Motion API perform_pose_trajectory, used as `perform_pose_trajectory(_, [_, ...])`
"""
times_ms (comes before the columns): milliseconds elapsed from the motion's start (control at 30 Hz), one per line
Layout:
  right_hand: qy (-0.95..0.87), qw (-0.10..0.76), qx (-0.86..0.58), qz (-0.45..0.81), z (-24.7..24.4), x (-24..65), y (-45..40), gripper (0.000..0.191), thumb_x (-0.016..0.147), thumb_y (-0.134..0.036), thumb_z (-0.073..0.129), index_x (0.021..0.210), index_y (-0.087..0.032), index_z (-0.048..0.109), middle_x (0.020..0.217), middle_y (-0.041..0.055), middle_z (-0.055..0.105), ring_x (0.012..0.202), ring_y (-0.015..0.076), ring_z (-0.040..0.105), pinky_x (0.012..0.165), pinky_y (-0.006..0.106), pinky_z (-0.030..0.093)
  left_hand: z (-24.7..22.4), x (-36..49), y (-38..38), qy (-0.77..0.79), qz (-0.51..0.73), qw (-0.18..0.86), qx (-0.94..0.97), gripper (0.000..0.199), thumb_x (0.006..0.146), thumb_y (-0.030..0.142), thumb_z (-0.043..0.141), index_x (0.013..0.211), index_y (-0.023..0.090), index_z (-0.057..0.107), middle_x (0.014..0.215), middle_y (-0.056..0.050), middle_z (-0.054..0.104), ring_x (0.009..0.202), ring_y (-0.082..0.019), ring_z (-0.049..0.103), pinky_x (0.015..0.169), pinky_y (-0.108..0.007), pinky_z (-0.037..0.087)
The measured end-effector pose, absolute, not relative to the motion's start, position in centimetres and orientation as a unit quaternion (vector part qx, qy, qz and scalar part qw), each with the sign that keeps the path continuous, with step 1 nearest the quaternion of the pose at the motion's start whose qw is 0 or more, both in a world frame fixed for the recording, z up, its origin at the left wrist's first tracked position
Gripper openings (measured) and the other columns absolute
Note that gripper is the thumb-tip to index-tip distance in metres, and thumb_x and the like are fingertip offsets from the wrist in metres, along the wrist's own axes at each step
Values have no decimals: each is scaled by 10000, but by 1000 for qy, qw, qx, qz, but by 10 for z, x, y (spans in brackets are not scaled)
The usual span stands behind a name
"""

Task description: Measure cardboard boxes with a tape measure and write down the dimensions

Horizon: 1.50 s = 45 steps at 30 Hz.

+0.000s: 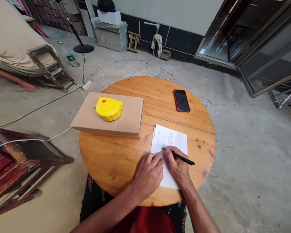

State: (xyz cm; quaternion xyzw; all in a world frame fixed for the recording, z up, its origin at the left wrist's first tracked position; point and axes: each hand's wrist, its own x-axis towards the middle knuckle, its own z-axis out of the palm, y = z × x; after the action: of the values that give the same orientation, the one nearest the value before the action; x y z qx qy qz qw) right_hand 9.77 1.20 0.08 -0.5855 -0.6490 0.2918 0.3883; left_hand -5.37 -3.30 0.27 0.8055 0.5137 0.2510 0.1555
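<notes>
White paper (171, 179) lies on the round wooden table (111, 158), its upper part covered with rows of small handwriting. My right hand (178, 165) is closed around a black pen (184, 158), whose tip points left onto the paper near the written rows. Flat beside it, my left hand (150, 170) rests with its fingers extended over the left edge of the paper and the table. The fingertips of the two hands are close together.
A cardboard box (133, 113) with a yellow plastic case (109, 109) on it sits at the table's left. A phone (181, 100) with a red edge lies at the back right. Wooden chair (31, 165) at left; cables cross the floor. Part of a person's leg (16, 79) shows far left.
</notes>
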Motion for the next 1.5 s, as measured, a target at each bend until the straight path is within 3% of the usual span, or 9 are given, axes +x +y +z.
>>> perform_pose_trajectory(733, [-603, 430, -592, 316, -2, 99, 10, 201, 913, -335, 576, 831, -196, 695, 743, 13, 710, 650, 154, 625, 630, 259, 507, 0, -54, -32, 508, 247, 138, 814, 348, 900, 139, 528, 1243, 160, 586, 1360, -62, 594, 1046, -248, 516, 925, -430, 496])
perform_pose_trajectory(1500, [-633, 410, -586, 296, 0, 98, 11, 211, 924, -327, 557, 837, -193, 695, 772, 32, 722, 684, 172, 647, 655, 284, 514, 1, -52, -34, 516, 252, 145, 806, 353, 895, 120, 522, 1235, 185, 590, 1346, -42, 607, 1042, -241, 518, 929, -429, 497])
